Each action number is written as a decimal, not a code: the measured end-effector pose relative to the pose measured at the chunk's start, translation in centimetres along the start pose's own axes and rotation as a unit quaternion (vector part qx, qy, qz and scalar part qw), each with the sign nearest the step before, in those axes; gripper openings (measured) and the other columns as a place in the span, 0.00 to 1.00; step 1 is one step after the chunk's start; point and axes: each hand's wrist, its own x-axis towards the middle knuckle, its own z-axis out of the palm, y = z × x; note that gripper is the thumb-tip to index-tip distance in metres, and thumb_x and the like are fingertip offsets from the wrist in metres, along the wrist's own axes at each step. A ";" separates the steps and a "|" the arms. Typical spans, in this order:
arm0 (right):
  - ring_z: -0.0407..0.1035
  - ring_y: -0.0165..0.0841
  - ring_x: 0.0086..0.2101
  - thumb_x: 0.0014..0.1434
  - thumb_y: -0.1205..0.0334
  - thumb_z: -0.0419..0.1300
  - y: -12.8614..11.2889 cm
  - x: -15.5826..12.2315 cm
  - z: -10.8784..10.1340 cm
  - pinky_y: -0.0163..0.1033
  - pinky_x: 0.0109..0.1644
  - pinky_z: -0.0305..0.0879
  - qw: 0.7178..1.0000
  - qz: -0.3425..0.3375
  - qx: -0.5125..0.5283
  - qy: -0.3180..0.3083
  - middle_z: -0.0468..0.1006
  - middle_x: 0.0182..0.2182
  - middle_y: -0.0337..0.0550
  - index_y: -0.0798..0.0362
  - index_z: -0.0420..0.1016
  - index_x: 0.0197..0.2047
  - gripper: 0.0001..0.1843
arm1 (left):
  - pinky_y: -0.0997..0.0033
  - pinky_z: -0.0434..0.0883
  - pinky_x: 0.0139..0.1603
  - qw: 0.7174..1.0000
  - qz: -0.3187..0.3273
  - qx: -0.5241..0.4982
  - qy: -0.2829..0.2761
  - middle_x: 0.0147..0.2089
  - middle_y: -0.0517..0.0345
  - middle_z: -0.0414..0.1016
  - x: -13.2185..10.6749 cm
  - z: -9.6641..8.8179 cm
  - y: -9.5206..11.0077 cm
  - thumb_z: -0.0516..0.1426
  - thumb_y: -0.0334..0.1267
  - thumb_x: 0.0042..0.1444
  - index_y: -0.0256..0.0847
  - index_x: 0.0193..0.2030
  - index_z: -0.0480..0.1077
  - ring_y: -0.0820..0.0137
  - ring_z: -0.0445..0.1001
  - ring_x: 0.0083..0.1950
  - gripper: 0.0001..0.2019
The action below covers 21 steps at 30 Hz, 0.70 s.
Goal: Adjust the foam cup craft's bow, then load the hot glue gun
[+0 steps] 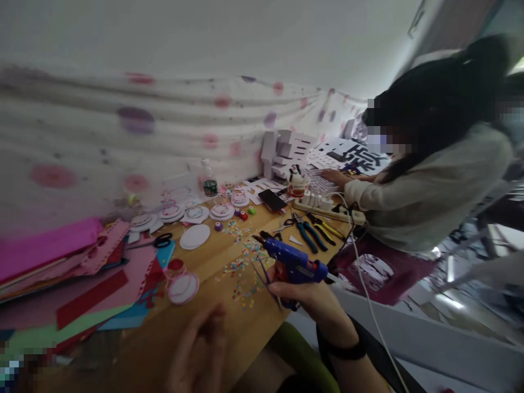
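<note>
While the blue plastic glue gun (292, 263) sits clasped in the right hand (305, 292), its nozzle points left over scattered coloured beads (241, 262) on the wooden bench (213, 322). Left of the gun, the left hand (198, 352) hovers blurred, fingers loosely spread, holding nothing.

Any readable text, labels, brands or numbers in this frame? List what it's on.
None can be read.
Bottle: dark label, print too small and blurred.
Black-and-white sheets by the other person: large bold shapes, maybe characters, not legible.
Blue glue gun in the right hand: no marking visible.
Phone: dark screen.
</note>
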 end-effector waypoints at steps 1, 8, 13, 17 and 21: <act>0.65 0.27 0.25 0.43 0.50 0.77 0.2 -0.5 1.0 0.32 0.28 0.61 1.000 0.011 -0.003 -0.019 0.74 0.25 0.35 0.52 0.77 0.30 0.19 | 0.69 0.79 0.40 0.998 -0.032 -0.047 -0.011 0.42 0.53 0.83 -0.3 0.2 0.9 0.64 0.53 0.53 0.45 0.42 0.79 0.63 0.81 0.41 0.16; 0.73 0.32 0.30 0.49 0.53 0.75 1.5 -2.8 5.3 0.36 0.35 0.70 0.999 0.009 0.032 -0.036 0.80 0.31 0.38 0.48 0.78 0.35 0.14 | 0.81 0.72 0.24 0.963 -0.166 -0.211 -0.015 0.27 0.57 0.80 0.0 1.4 2.9 0.69 0.50 0.46 0.40 0.32 0.80 0.76 0.73 0.23 0.15; 0.74 0.36 0.33 0.49 0.53 0.74 2.3 -2.5 6.0 0.40 0.39 0.70 0.999 0.016 -0.032 -0.033 0.81 0.32 0.40 0.48 0.78 0.36 0.14 | 0.83 0.70 0.24 0.940 -0.188 -0.272 0.086 0.23 0.61 0.76 -1.1 0.3 3.5 0.71 0.51 0.44 0.40 0.27 0.78 0.78 0.70 0.23 0.16; 0.75 0.40 0.33 0.51 0.51 0.72 3.4 -1.7 5.9 0.44 0.39 0.72 0.991 0.018 -0.079 -0.104 0.81 0.31 0.42 0.47 0.78 0.34 0.13 | 0.81 0.71 0.27 0.934 -0.195 -0.283 0.100 0.22 0.61 0.75 -1.5 -0.5 3.0 0.68 0.53 0.47 0.40 0.28 0.77 0.76 0.72 0.24 0.17; 0.75 0.42 0.35 0.55 0.47 0.69 3.3 -1.4 6.1 0.45 0.43 0.73 0.982 0.044 -0.104 -0.154 0.82 0.32 0.45 0.48 0.80 0.32 0.13 | 0.79 0.71 0.29 0.950 -0.158 -0.263 0.060 0.24 0.59 0.76 -1.7 -1.1 1.9 0.63 0.55 0.54 0.39 0.32 0.79 0.76 0.72 0.25 0.18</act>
